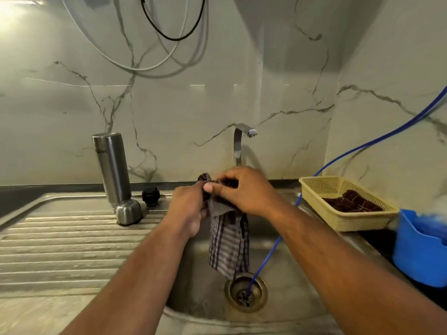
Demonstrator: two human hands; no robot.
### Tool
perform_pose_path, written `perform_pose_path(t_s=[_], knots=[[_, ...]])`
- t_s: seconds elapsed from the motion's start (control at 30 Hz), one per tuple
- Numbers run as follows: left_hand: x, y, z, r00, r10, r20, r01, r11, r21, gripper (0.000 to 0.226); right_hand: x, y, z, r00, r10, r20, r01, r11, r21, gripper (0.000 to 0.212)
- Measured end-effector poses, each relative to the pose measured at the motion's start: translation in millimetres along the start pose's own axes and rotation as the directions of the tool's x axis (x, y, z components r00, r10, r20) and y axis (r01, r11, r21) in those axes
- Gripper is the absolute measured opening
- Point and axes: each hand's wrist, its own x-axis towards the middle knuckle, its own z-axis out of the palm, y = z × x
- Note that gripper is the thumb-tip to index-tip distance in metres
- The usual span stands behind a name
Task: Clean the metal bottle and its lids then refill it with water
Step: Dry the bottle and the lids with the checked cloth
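Observation:
The metal bottle [111, 168] stands upside down on the steel drainboard [60, 243] at the back left. Its steel outer cap [128, 212] sits just in front of it, and the black inner lid [151, 196] lies to the right of the bottle. Over the sink basin [203, 281], my left hand [188, 209] and my right hand [242, 189] both grip the top of a checked cloth [228, 247]. The cloth hangs down between them toward the drain [245, 292].
A steel tap [239, 146] rises behind my hands. A blue hose [362, 147] runs from the right wall down into the drain. A beige basket [348, 206] with a dark cloth sits right of the sink, beside a blue plastic container [420, 250].

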Motion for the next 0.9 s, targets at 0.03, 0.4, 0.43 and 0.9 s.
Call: perform_pose_path(t_s=[0.03,0.4,0.43,0.9], knots=[[-0.6,2.4,-1.0,1.0,-0.004,-0.005,0.004,0.999,-0.043,0.026,-2.8,2.4,1.1,1.0,-0.003,0.024,0.002,1.0,0.004,0.048],[-22.5,21.3,-10.0,0.992,0.01,0.125,0.002,0.996,-0.093,0.02,-22.4,43.4,20.4,0.974,0.225,0.035,-0.203,0.789,0.58,0.035],[-21.3,19.6,-14.3,0.994,0.086,0.066,-0.087,0.996,0.014,0.021,-21.7,43.1,19.6,0.944,0.327,0.054,-0.279,0.697,0.66,0.026],[-6.4,-20.0,-19.0,0.953,-0.243,0.183,0.233,0.969,0.077,0.037,-24.6,25.2,12.1,0.669,0.668,0.325,-0.575,0.188,0.796,0.036]])
